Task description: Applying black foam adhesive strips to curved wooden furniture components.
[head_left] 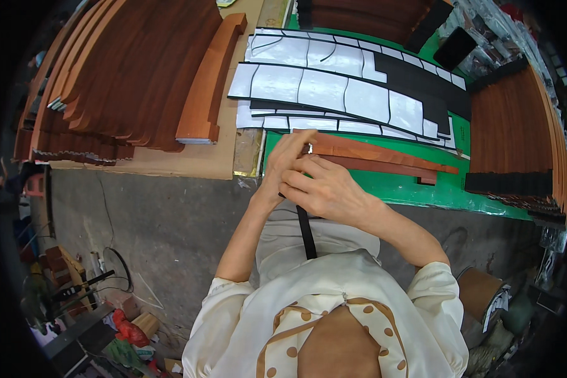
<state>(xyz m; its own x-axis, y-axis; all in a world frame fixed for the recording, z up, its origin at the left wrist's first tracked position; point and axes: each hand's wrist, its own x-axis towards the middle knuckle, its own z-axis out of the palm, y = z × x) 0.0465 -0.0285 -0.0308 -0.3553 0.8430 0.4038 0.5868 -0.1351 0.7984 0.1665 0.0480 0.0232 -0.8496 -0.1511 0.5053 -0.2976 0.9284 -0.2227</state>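
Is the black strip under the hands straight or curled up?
Straight: the visible part of the black strip runs without loops below the right hand.

- 1 view: the head camera, the left one of 2 wide fisheye cameras worn side by side on the person's head.
- It looks steeply down from above; the white blouse (324, 277) is closest, spreading along the near edge.
- It faces outward over the body, upright and unmirrored, so its left is the person's left.
- The left hand (288, 160) and right hand (329, 189) sit around the middle, farther off than the blouse.
- The green table covering (384, 186) lies on the far side; the gray floor (164, 217) is lower down, showing at left.
- Brown board stacks at left (151, 63) and right (513, 126) bend toward a dark rounded rim.
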